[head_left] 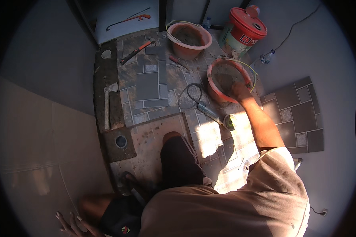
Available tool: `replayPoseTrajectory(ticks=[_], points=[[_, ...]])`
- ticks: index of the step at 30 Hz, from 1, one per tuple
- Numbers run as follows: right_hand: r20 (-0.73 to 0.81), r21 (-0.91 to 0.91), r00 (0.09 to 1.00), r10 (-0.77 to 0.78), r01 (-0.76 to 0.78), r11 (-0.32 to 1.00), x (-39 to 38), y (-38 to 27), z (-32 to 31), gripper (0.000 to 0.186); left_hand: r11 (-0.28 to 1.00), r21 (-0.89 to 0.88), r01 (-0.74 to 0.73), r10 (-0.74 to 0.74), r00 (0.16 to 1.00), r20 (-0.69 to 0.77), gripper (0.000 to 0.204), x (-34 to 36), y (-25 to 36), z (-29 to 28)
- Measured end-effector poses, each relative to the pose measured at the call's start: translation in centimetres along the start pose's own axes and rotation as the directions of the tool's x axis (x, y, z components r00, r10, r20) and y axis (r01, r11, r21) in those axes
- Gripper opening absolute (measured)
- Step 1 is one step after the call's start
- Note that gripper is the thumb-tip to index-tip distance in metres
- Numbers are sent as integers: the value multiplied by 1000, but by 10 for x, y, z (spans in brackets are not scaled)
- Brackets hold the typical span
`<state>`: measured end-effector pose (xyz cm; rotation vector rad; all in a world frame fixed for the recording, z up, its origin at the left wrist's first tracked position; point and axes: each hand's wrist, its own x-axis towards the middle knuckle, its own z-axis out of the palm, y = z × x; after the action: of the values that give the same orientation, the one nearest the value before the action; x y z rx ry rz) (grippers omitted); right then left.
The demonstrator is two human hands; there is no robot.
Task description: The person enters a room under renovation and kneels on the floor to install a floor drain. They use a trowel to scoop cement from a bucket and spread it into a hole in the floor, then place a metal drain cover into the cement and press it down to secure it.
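My right hand (241, 92) reaches over the near rim of an orange bucket (216, 91) and into the grey wet mortar (224, 79) inside it. Its fingers are curled closed, and whatever they grip is hidden in the bucket. At the lower left, my left hand (74, 226) has its fingers spread and holds nothing, close to the tiled wall (35, 158). An angle grinder (210, 113) with a cord lies on the floor tiles just in front of the right-hand bucket.
A second orange mortar bucket (190, 50) and a red-lidded paint pail (243, 33) stand farther back. An orange-and-black hammer (136, 52) and a hatchet (106, 104) lie on the left. A round drain pipe (121, 142) opens beside my knee. A tile panel (294, 112) leans at the right wall.
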<state>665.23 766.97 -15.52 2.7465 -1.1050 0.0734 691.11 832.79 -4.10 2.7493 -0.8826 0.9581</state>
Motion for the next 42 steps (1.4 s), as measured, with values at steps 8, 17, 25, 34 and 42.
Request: replayPoseTrajectory(ticks=[8, 17, 25, 34, 42], points=[[480, 59, 816, 322, -396, 916, 15, 64, 41, 34, 951, -284, 124, -40, 958, 283, 29, -6, 29, 21], [655, 570, 734, 180, -636, 520, 14, 91, 132, 20, 963, -225, 145, -67, 945, 321, 31, -1, 37, 12], [727, 517, 588, 354, -809, 280, -4, 98, 60, 22, 946, -260, 193, -102, 939, 328, 38, -5, 32, 25], [365, 91, 903, 228, -279, 956, -2, 68, 57, 33, 962, -181, 204, -115, 906, 408, 42, 8, 55, 19], [485, 132, 826, 287, -394, 910, -11, 88, 54, 29, 957, -121, 263, -197, 897, 395, 45, 3, 53, 23]])
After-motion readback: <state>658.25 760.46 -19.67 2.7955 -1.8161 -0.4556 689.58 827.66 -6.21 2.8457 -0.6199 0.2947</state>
